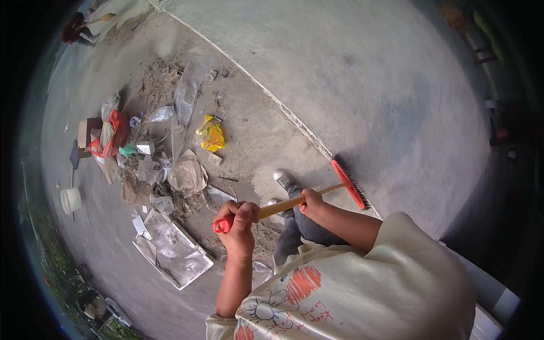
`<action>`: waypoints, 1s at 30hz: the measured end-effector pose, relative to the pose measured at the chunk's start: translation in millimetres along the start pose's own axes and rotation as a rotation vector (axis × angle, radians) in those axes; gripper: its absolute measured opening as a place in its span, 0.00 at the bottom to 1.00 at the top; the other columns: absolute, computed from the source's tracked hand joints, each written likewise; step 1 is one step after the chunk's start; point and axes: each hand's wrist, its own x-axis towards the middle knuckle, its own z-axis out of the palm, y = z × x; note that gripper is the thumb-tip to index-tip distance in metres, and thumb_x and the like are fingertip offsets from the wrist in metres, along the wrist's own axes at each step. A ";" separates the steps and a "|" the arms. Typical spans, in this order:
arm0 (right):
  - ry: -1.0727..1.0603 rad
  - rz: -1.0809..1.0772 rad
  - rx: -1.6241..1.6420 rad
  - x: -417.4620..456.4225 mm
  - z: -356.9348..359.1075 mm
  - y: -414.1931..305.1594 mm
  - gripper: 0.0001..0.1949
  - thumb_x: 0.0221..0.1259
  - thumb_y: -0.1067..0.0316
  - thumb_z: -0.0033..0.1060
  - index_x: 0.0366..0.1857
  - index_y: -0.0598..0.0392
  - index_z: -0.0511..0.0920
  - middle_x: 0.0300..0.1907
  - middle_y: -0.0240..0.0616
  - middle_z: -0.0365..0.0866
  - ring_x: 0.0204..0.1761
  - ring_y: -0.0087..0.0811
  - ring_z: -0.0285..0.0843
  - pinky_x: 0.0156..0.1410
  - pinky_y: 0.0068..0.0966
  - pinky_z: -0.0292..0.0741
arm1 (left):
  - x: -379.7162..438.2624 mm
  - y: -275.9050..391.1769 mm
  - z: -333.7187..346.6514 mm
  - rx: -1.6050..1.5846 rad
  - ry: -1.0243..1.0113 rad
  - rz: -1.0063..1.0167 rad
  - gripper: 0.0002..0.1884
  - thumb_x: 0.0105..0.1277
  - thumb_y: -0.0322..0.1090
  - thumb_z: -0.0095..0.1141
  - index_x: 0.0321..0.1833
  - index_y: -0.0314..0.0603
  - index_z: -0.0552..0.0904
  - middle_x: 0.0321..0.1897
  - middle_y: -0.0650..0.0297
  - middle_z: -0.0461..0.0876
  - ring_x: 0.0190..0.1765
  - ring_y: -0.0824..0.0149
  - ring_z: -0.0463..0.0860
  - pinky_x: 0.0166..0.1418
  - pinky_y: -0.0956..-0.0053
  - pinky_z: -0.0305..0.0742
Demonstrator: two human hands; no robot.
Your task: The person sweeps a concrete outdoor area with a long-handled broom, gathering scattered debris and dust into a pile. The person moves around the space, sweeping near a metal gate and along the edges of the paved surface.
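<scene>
My left hand (239, 227) grips the upper end of a push broom's wooden handle (282, 207), by its red end cap (223, 224). Lower on the same handle, nearer the broom head, my right hand (311, 203) is closed round it. The red broom head (349, 184) with dark bristles lies at the whitish seam (293, 117) in the concrete floor, to the right of my feet. A yellow plastic wrapper (211, 135) and a small box (215, 159) lie on the dusty floor ahead of my left hand.
A litter heap at left holds brown paper (188, 174), red plastic bags (114, 134), clear film (187, 91) and dry debris. Nearer me is a dirty white foam tray (174, 250). A white bucket (70, 200) stands far left. Another person (77, 30) holds a broom at the upper left.
</scene>
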 end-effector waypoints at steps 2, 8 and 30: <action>0.033 -0.031 0.091 30.8 2.8 -3.6 0.07 0.47 0.71 0.47 0.15 0.54 0.66 0.12 0.35 0.63 0.08 0.27 0.56 0.11 0.23 0.50 | 5.5 -15.5 7.2 0.135 -0.094 0.025 0.14 0.59 0.26 0.53 0.19 0.42 0.63 0.15 0.64 0.68 0.23 0.68 0.68 0.35 0.71 0.67; -0.450 -0.012 -0.092 58.0 131.0 -23.4 0.06 0.45 0.73 0.51 0.16 0.59 0.68 0.13 0.40 0.65 0.07 0.27 0.53 0.11 0.24 0.49 | 12.8 -0.3 20.9 0.481 -0.157 0.388 0.13 0.54 0.16 0.53 0.19 0.38 0.66 0.17 0.64 0.70 0.25 0.66 0.71 0.39 0.70 0.71; -0.709 0.427 -0.483 30.5 441.1 165.5 0.08 0.46 0.72 0.48 0.15 0.52 0.61 0.14 0.34 0.58 0.08 0.23 0.47 0.11 0.21 0.44 | 111.1 125.8 -115.9 0.811 0.582 0.425 0.12 0.56 0.25 0.57 0.18 0.36 0.70 0.16 0.68 0.71 0.22 0.79 0.64 0.28 0.81 0.59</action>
